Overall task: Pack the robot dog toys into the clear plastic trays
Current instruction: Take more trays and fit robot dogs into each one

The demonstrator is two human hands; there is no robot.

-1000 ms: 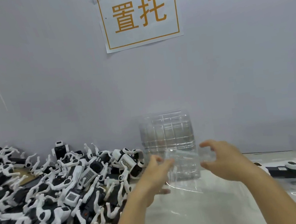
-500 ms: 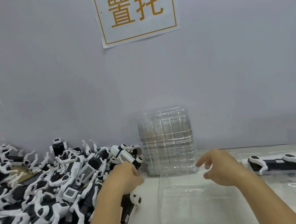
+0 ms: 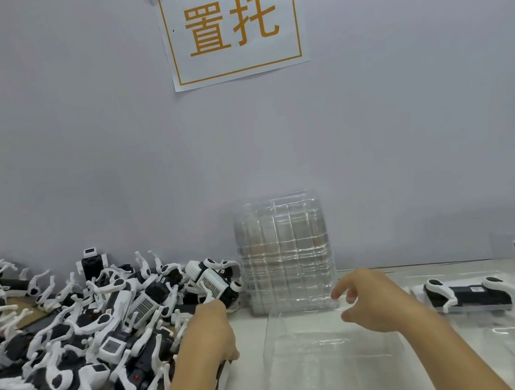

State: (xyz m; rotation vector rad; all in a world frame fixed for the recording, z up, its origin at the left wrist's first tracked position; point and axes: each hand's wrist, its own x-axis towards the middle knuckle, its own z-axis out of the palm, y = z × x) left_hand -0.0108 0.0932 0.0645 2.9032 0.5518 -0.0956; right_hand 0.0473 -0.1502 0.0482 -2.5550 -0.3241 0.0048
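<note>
Pile of toy dogs [image 3: 71, 334]: black-and-white, heaped loosely across the lower left of the frame, legs tangled.

Left hand [image 3: 209, 335]: lower centre-left, at the right edge of the pile, fingers curled down round one toy dog [image 3: 220, 383] lying beside the heap; the grip itself is mostly hidden under the hand.

Empty tray [image 3: 321, 366]: clear plastic, flat on the table [image 3: 245, 334] at lower centre, nothing in it.

Stack of trays [image 3: 285, 253]: upright against the wall, centre, just behind the empty tray.

Right hand [image 3: 372, 304]: right of centre, fingers loosely spread above the far edge of the empty tray, holding nothing.

Packed dog [image 3: 466, 296]: right side, lying in its own tray.

Step in hand, as judged: picking a dog for the fresh tray. Next move likely calls for lifting it free of tangled legs and lining it up with the tray's moulded recess
</note>
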